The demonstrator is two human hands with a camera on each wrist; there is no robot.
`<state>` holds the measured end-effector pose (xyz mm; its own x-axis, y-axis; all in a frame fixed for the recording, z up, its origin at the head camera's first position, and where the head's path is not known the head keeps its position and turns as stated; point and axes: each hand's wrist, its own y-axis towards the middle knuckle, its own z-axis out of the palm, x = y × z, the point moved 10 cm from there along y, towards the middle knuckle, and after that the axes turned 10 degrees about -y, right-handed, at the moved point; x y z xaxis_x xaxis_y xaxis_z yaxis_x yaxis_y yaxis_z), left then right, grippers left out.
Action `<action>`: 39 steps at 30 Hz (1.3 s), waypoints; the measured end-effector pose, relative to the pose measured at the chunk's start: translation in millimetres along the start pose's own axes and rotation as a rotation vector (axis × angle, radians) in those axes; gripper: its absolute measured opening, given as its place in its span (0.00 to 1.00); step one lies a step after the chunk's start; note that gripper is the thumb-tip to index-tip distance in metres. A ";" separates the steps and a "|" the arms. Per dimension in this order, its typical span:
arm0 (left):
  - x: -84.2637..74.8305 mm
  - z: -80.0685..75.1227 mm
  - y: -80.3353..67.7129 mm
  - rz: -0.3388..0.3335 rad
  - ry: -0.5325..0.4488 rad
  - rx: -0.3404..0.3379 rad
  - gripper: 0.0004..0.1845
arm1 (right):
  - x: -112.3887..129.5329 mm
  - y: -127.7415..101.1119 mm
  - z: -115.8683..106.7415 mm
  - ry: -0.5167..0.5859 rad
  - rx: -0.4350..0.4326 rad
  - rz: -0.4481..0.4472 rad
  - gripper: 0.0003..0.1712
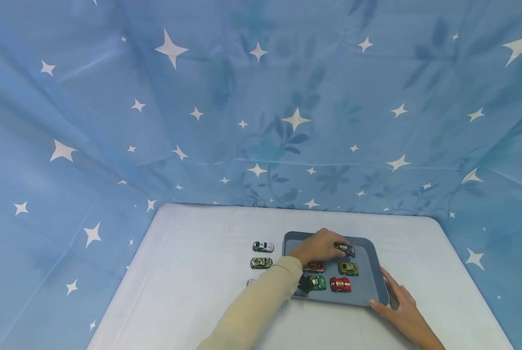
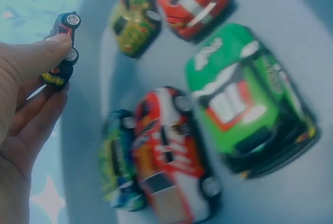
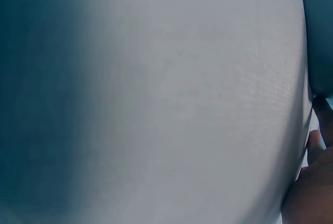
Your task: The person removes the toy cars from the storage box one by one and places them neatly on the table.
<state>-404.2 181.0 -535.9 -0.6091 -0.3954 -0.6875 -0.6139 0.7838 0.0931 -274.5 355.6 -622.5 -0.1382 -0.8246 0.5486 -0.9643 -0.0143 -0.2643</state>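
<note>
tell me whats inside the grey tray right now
The tray holds toy cars: a red one, two green, a red-white, and a dark one the left hand pinches. That hand covers the tray's far left corner.

Head view: even, soft, bluish light, no glare; faint shadows under the tray (image 1: 374, 272) on the tabletop (image 1: 191, 272). Wide lens bows the edges. Left wrist view: close toy cars (image 2: 250, 104) blurred and smeared. Right wrist view: out of focus, dark shade on its left side.
</note>
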 end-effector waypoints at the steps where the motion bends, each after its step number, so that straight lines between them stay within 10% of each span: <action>1: -2.1 -2.6 -0.4 0.010 -0.001 0.002 0.18 | 0.2 -0.1 0.2 0.003 0.004 0.001 0.62; 39: 38.1 -107.0 -84.6 -0.064 -0.025 -0.116 0.19 | 4.9 -2.2 -3.8 0.023 -0.054 -0.096 0.60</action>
<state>-429.2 48.4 -492.9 -0.5553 -0.4297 -0.7120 -0.7060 0.6960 0.1306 -273.9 353.8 -616.2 -0.0495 -0.8077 0.5875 -0.9840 -0.0613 -0.1671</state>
